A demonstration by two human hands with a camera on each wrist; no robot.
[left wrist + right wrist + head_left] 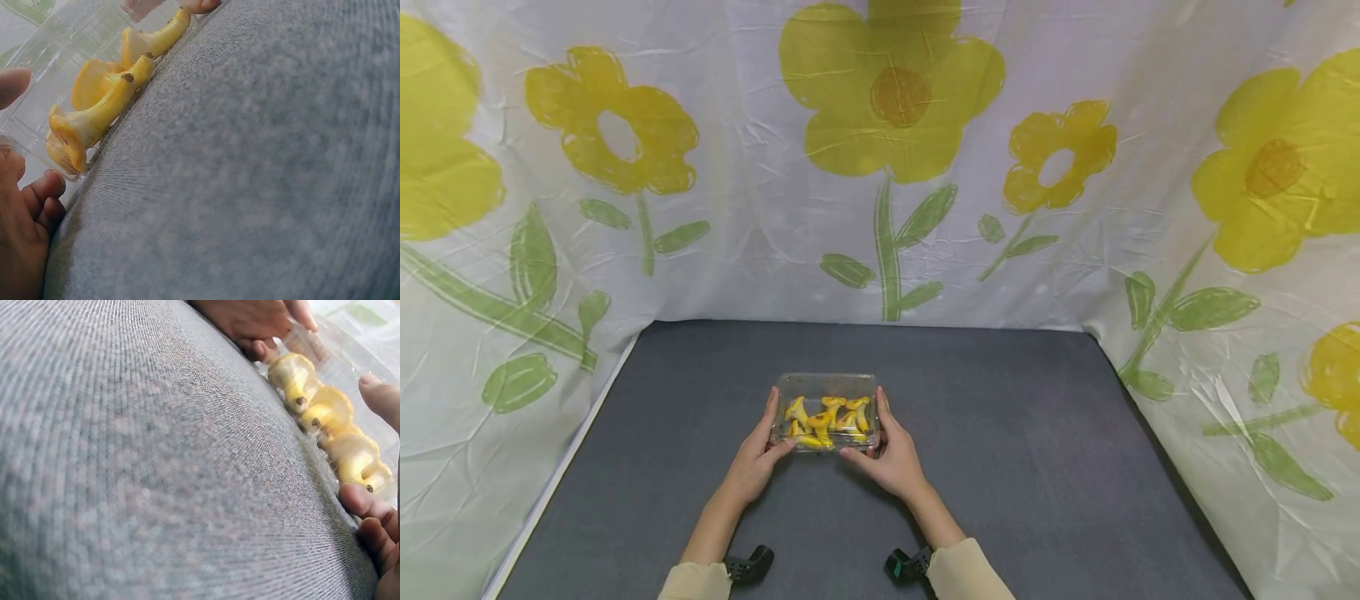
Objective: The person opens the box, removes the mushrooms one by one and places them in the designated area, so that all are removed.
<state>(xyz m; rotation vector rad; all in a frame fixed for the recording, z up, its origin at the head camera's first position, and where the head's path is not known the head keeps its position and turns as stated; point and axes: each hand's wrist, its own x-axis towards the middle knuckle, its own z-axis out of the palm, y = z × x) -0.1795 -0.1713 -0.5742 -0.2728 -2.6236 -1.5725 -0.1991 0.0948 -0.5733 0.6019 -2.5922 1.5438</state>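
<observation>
A clear plastic box [827, 384] is at the middle of the dark table, with several yellow mushrooms [820, 427] inside. They have flared caps and pale yellow stems with brown ends. My left hand [754, 468] grips the box's left end, thumb on the near side and fingers along the end wall. At the opposite end, my right hand [897, 462] holds it the same way. In the left wrist view, curled fingers [50, 190] lie low by the box corner. The right wrist view shows fingertips [356, 499] at the bottom edge. Whether a lid covers the box, I cannot tell.
The dark grey cloth-covered table [1015, 467] spreads around the hands. A white curtain [745, 167] with yellow flowers hangs behind it and along both sides. Black straps with camera mounts [751, 567] sit at both wrists, by beige sleeves [970, 575].
</observation>
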